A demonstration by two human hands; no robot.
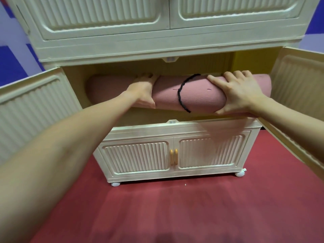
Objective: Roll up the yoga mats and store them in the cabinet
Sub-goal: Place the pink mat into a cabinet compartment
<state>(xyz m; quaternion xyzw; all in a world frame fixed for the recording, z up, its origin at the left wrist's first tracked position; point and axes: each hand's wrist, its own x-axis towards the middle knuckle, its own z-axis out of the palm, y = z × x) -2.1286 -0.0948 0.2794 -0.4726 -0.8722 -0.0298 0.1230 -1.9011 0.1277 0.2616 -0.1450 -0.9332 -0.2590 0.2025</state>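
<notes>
Since the rolled mat (192,95) at frame center is wider than the open middle shelf of the cabinet (164,48), you grip it with left hand (144,92) and right hand (240,93), feeding its left end in first.
</notes>
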